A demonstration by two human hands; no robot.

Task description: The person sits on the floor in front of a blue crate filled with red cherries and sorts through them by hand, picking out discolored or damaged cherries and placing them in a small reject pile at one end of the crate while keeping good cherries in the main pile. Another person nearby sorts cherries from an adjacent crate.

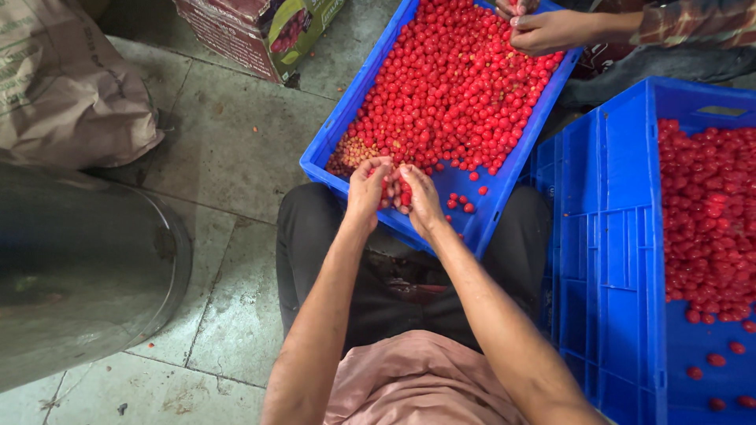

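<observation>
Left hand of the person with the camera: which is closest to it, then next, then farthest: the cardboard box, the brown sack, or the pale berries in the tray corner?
From the left hand:
1. Pale berries, just above it.
2. Cardboard box, top middle.
3. Brown sack, far left.

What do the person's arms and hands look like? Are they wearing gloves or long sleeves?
No gloves and no long sleeves. The left hand and the right hand are bare, with no rings, watch or bracelets that I can see. Both forearms are bare up to the elbows. Lower down there is a pale pink shirt and dark trousers.
</observation>
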